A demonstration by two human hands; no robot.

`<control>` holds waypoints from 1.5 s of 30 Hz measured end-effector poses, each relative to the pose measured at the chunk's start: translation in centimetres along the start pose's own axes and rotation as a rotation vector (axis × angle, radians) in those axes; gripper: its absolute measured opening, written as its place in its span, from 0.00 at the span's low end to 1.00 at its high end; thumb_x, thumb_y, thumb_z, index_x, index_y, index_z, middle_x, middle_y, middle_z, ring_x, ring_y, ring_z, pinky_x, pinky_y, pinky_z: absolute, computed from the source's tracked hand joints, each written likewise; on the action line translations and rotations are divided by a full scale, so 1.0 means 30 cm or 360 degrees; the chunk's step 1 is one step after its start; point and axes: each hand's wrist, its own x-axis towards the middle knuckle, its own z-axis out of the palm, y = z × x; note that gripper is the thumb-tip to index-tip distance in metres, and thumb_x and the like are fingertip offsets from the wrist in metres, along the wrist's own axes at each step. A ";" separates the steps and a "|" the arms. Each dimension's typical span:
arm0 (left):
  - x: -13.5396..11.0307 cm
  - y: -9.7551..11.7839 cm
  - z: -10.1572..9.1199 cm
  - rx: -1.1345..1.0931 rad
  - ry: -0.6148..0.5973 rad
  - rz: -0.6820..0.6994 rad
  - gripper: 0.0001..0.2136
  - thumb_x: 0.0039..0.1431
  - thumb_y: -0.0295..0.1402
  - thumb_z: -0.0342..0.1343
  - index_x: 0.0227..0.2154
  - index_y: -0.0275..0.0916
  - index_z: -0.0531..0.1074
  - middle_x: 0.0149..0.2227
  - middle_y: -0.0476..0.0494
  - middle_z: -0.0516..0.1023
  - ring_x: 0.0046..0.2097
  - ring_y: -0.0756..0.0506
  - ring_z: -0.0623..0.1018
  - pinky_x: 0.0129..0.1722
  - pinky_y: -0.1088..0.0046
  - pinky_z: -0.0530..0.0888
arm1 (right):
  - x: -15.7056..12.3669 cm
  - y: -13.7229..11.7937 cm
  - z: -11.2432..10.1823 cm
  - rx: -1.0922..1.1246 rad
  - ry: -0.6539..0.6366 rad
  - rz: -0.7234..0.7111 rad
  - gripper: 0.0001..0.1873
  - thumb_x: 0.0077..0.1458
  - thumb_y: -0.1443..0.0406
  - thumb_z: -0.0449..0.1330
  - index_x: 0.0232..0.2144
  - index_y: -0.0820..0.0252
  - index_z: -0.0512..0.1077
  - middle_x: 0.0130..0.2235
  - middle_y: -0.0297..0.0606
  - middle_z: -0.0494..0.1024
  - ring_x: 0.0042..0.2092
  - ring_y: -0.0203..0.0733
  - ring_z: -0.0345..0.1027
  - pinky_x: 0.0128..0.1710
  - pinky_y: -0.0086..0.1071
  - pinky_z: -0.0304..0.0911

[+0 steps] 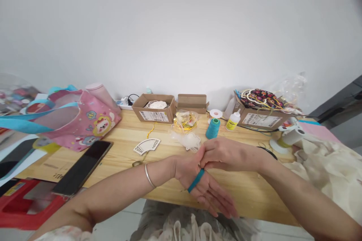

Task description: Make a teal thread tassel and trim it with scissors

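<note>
My left hand (210, 192) is stretched out palm up over the table's front edge, fingers straight and together. A band of teal thread (196, 180) is wound around its palm. Bent over the base of the left thumb, my right hand (222, 153) has its fingers closed at the upper end of that band. What exactly lies between its fingertips is partly hidden. Just behind the hands stands a teal thread spool (212, 129). A fan-shaped white piece with dark lettering (147, 146) and a yellow cord lies to the left.
Small cardboard boxes (166, 115), a bag of yellow cords (185, 122) and a glue bottle (233, 120) line the back. At left are a pink tote bag (93, 120) and a phone (83, 167). Cream fabric (328, 169) covers the right side. A red stool (28, 211) stands below left.
</note>
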 end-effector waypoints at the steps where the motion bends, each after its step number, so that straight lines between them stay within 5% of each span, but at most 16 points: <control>1: -0.003 0.002 0.001 -0.0008 -0.0020 -0.0042 0.25 0.45 0.47 0.51 0.44 0.36 0.69 0.50 0.44 0.68 0.54 0.46 0.63 0.51 0.73 0.60 | 0.006 0.000 -0.003 0.0019 -0.0008 -0.0012 0.10 0.56 0.70 0.48 0.34 0.62 0.70 0.35 0.40 0.73 0.38 0.35 0.64 0.36 0.28 0.60; 4: -0.014 0.007 0.007 -0.0055 -0.0130 -0.0171 0.22 0.47 0.43 0.52 0.43 0.36 0.70 0.46 0.45 0.70 0.52 0.47 0.65 0.51 0.74 0.61 | 0.021 0.002 0.003 0.0130 0.0048 -0.0055 0.08 0.55 0.69 0.49 0.33 0.64 0.68 0.34 0.39 0.71 0.36 0.34 0.63 0.35 0.27 0.59; 9: -0.042 0.015 0.006 -0.0180 -0.0177 -0.0291 0.36 0.45 0.58 0.40 0.40 0.29 0.72 0.40 0.37 0.74 0.45 0.45 0.72 0.47 0.73 0.65 | 0.039 0.002 0.055 0.0144 0.0119 0.0075 0.06 0.52 0.71 0.50 0.30 0.63 0.66 0.29 0.36 0.69 0.32 0.33 0.60 0.31 0.26 0.57; 13: -0.085 0.024 -0.013 -0.0107 -0.0054 -0.0137 0.45 0.44 0.62 0.29 0.38 0.19 0.71 0.39 0.29 0.73 0.45 0.39 0.72 0.46 0.65 0.66 | 0.044 0.018 0.098 0.0143 0.0301 0.0154 0.04 0.53 0.70 0.48 0.30 0.63 0.63 0.30 0.36 0.67 0.31 0.33 0.58 0.30 0.26 0.55; 20: -0.137 0.002 -0.066 0.0152 -0.0100 0.0262 0.44 0.50 0.58 0.24 0.47 0.19 0.63 0.42 0.28 0.71 0.49 0.40 0.69 0.53 0.62 0.56 | 0.041 0.038 0.140 0.0072 0.0401 0.0296 0.08 0.56 0.66 0.47 0.28 0.63 0.63 0.28 0.36 0.66 0.29 0.33 0.57 0.27 0.26 0.54; 26: -0.110 0.001 -0.075 0.0187 -0.0238 0.0281 0.49 0.46 0.60 0.18 0.42 0.17 0.66 0.38 0.25 0.73 0.45 0.37 0.72 0.51 0.58 0.58 | 0.006 0.040 0.129 0.0241 0.0437 0.0248 0.08 0.57 0.66 0.48 0.34 0.63 0.65 0.31 0.37 0.68 0.31 0.32 0.60 0.30 0.24 0.57; 30: -0.083 0.031 -0.045 0.0172 -0.0149 0.0248 0.51 0.42 0.62 0.16 0.33 0.20 0.72 0.33 0.27 0.75 0.41 0.37 0.74 0.47 0.61 0.63 | -0.031 0.033 0.114 0.0215 0.0506 0.0278 0.11 0.57 0.66 0.48 0.40 0.63 0.66 0.35 0.41 0.69 0.35 0.33 0.63 0.33 0.25 0.60; 36: -0.029 0.053 -0.014 0.0255 -0.0050 0.0090 0.53 0.38 0.64 0.15 0.28 0.22 0.75 0.31 0.29 0.76 0.40 0.37 0.74 0.46 0.62 0.64 | -0.078 0.006 0.117 0.0009 0.0552 0.0315 0.12 0.56 0.65 0.50 0.39 0.64 0.69 0.36 0.43 0.72 0.38 0.34 0.66 0.36 0.27 0.63; 45: 0.044 0.076 -0.038 0.0200 0.0104 0.0262 0.50 0.42 0.62 0.16 0.27 0.23 0.75 0.31 0.30 0.76 0.38 0.39 0.74 0.43 0.66 0.65 | -0.154 0.016 0.165 -0.0431 0.0599 0.0482 0.10 0.57 0.68 0.48 0.32 0.63 0.70 0.26 0.37 0.71 0.29 0.33 0.65 0.29 0.25 0.59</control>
